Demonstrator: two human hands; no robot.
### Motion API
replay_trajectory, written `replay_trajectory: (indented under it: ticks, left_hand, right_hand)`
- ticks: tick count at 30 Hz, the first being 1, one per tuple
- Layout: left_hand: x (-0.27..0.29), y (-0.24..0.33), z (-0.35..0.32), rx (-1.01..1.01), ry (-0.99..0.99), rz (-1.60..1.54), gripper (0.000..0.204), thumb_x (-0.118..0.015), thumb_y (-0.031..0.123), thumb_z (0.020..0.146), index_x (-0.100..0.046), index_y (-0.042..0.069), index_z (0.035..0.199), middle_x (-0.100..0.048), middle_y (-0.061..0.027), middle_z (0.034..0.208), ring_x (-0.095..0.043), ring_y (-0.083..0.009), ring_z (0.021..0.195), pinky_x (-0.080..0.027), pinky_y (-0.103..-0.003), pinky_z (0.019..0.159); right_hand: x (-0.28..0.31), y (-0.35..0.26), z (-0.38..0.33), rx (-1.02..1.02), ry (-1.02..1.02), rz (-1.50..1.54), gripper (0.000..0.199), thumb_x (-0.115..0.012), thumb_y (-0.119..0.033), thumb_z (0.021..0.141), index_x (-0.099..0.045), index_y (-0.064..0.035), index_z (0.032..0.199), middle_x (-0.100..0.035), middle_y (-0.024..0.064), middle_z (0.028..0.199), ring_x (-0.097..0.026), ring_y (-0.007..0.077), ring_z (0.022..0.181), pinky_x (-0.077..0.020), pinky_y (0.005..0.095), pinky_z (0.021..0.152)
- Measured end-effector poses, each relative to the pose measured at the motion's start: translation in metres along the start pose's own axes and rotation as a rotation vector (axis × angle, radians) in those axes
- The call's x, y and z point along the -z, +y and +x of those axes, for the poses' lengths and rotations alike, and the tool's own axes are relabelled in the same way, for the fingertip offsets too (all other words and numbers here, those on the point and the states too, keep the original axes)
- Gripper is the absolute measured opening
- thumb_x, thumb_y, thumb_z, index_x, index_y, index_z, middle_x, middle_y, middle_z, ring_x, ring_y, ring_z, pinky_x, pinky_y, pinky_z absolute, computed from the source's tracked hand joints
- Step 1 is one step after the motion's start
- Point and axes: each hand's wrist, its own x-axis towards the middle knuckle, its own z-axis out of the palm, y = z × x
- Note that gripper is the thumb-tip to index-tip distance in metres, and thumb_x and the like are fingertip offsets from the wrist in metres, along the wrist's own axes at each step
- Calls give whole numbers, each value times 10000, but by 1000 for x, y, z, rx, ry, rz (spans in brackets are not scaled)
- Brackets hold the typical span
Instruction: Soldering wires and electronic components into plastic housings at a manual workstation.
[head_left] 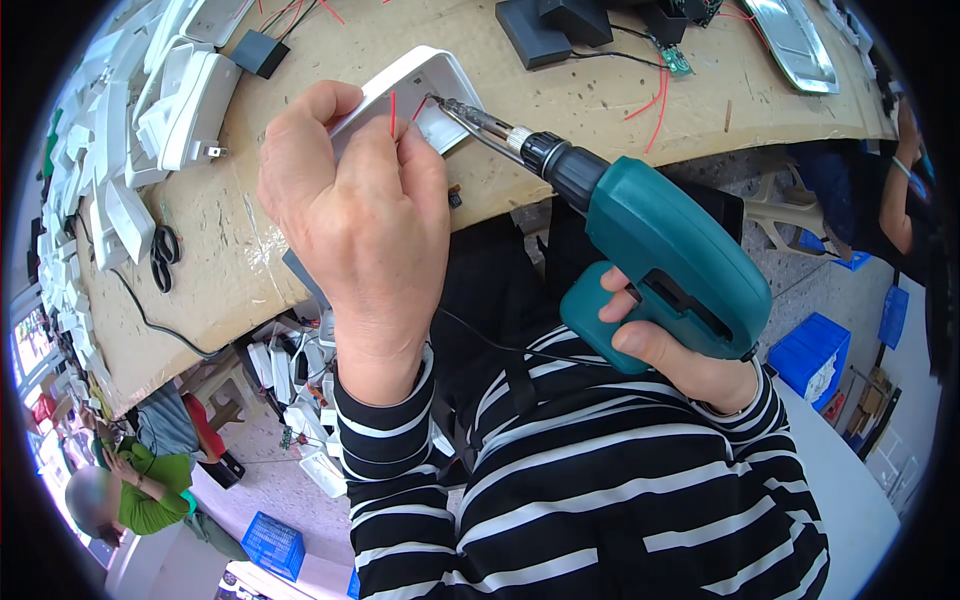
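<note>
With the left hand's (365,195) fingers curled round the case (452,84) over the desk (825,115) and the right hand's (690,365) wrapped about the iron (680,255), a slipping tip (433,98) could scorch the wire (393,112).

Fingertips and tip contact out of sight

Toward eleven o'clock, your left hand (352,205) hides its own fingertips, part of the white housing (445,72) and the lower ends of the red wires (393,112). You cannot tell whether the tip of your green soldering gun (685,245) touches anything. Between three and four, its handle (600,318) covers much of your right hand (690,365). The upper edge crops the metal tray (795,50) near two; the lower crops your striped shirt (680,510) at six. At eight, a co-worker's head (92,500) is blurred.
</note>
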Motion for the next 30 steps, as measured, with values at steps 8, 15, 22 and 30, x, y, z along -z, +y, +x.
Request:
replay_trajectory:
  ticks: [8, 15, 22, 30]
  left_hand:
    - [-1, 0, 1, -16, 6, 5, 93, -656, 13, 662, -644, -9, 752, -570, -119, 967, -542, -270, 867, -404, -372, 775]
    - [0, -1, 1, -17, -1, 9, 101, -656, 12, 659, -641, -10, 757, -572, -120, 963, -543, -272, 868, -404, -372, 778]
    - [9, 3, -3, -18, -22, 3, 181, -683, 71, 731, -648, -2, 893, -556, -155, 1056, -529, -299, 951, -385, -388, 833]
    - [22, 14, -13, -11, -25, 170, 296, -678, 86, 775, -635, 35, 1063, -528, -151, 1042, -500, -279, 953, -375, -381, 832]
  right_hand:
    - [2, -3, -4, -13, 17, 19, 486, -792, -76, 722, -560, 48, 1131, -635, 80, 877, -650, 144, 786, -540, 259, 699]
    - [6, 2, -10, 49, -9, -9, 487, -791, -69, 724, -557, 43, 1136, -652, 89, 884, -651, 147, 797, -536, 263, 712]
    - [18, -6, -21, -18, -86, 110, 541, -734, -270, 808, -506, 39, 1188, -592, 108, 1040, -617, 166, 884, -503, 307, 797]
    - [15, -11, -19, -85, 35, 133, 569, -754, -361, 776, -542, 50, 1108, -603, 97, 920, -620, 148, 812, -502, 281, 744]
